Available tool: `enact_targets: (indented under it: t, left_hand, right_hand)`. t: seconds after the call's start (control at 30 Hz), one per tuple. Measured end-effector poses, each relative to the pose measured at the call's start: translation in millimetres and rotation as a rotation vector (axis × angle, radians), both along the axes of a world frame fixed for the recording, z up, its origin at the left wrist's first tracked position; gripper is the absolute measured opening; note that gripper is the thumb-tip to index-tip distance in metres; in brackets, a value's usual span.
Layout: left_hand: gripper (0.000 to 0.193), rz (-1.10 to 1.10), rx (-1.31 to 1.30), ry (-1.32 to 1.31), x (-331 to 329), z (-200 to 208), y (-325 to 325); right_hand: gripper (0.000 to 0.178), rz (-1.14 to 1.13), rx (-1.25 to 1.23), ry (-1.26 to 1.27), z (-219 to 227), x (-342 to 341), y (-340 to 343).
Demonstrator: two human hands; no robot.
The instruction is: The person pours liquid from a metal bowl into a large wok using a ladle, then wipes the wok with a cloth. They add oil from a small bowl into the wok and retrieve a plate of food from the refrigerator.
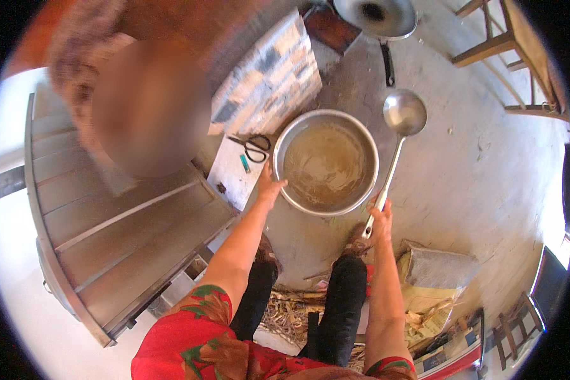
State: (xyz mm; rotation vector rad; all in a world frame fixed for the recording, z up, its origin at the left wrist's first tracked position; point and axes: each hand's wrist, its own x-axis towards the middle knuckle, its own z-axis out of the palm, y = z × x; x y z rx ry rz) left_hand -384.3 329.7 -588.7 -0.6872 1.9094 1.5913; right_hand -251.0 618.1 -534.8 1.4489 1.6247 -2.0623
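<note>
My R hand (381, 219) grips the metal ladle (405, 115) by its handle end, prob. for more reach, beside the metal basin (326, 114) in front of my feet (356, 241), & my L hand (272, 187) is at its rim, maybe to steady it, tho can't tell if gripping.

Silver basin (372, 158), brownish liquid (325, 163), silver ladle (396, 152) — red shirt (180, 345) with green-and-brown leaf pattern.

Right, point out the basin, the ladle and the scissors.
Basin (371, 162): head view, on its right inner wall.
Ladle (405, 113): head view, on its bowl.
Scissors (254, 149): head view, on the black handles.
</note>
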Motion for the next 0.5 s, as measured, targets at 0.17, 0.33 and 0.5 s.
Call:
enact_targets:
  t: [0.17, 0.33, 0.5]
  left_hand:
    - [0.071, -0.273, -0.202, 0.116, 34.3, 77.8, -2.3]
    - [0.06, -0.308, -0.103, 0.323, 61.2, 200.0, 15.5]
    - [0.049, -0.307, -0.223, 0.646, 46.4, 342.2, 40.4]
  right_hand:
    - [0.027, -0.085, -0.2, 0.08, 77.2, 15.1, -18.2]
    - [0.025, -0.113, -0.238, 0.088, 183.7, 40.9, -22.3]
    - [0.025, -0.128, -0.232, 0.095, 263.9, 75.5, -14.6]
